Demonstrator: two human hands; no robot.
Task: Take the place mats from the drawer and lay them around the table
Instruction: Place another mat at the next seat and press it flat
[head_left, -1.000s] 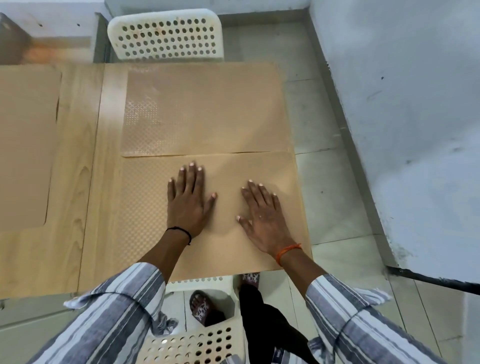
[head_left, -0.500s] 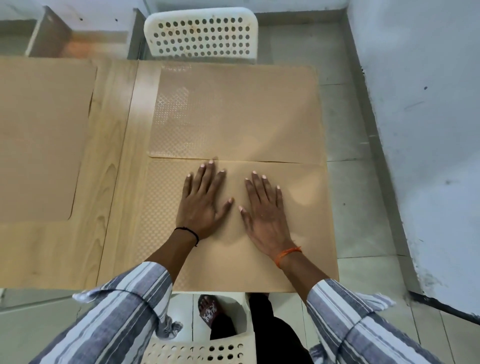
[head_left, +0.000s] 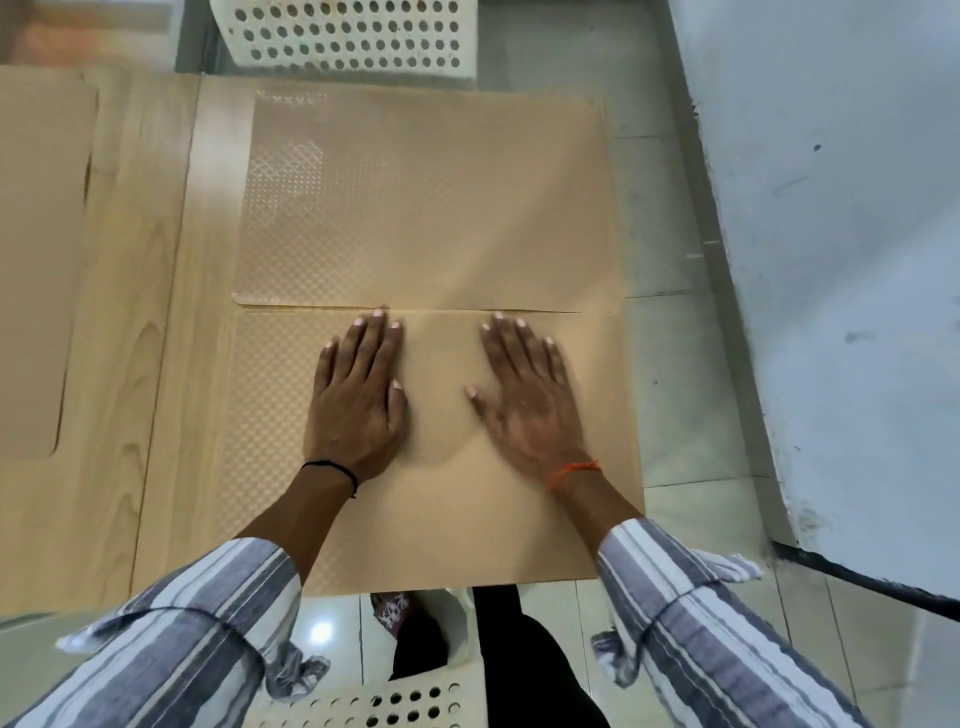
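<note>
Three tan, dimple-textured rectangular place mats are down on the pale wood-grain table (head_left: 156, 364), and both hands are flat on the nearest one. That table fills the left and centre of the view, with a grey tiled floor (head_left: 670, 395) along its right side and a scuffed white wall (head_left: 841, 260) beyond that. The near place mat (head_left: 467, 519) lies at the table's front right corner, its near edge at the table's near edge. The far place mat (head_left: 431, 197) sits directly behind it, the two long edges meeting almost flush, a thin seam between them. The left place mat (head_left: 36, 260) lies well apart at the left, cut off by the frame. Behind the table stands a white perforated plastic chair (head_left: 353, 36); a second white perforated chair back (head_left: 384, 701) shows at the bottom, by the person's dark trousers.

Now the hands: the left hand (head_left: 358, 395) presses palm-down on the near mat, fingers straight and close together, the thumb tucked alongside, fingertips just reaching the seam. The right hand (head_left: 524, 400), slightly blurred, lies palm-down beside it, fingers straight and a little fanned, thumb out toward the left hand. Striped grey-and-white sleeves (head_left: 691, 603) cover both forearms. Smallest of all: a thin black wrist band (head_left: 332, 467) on the left, an orange thread wrist band (head_left: 574, 470) on the right.
</note>
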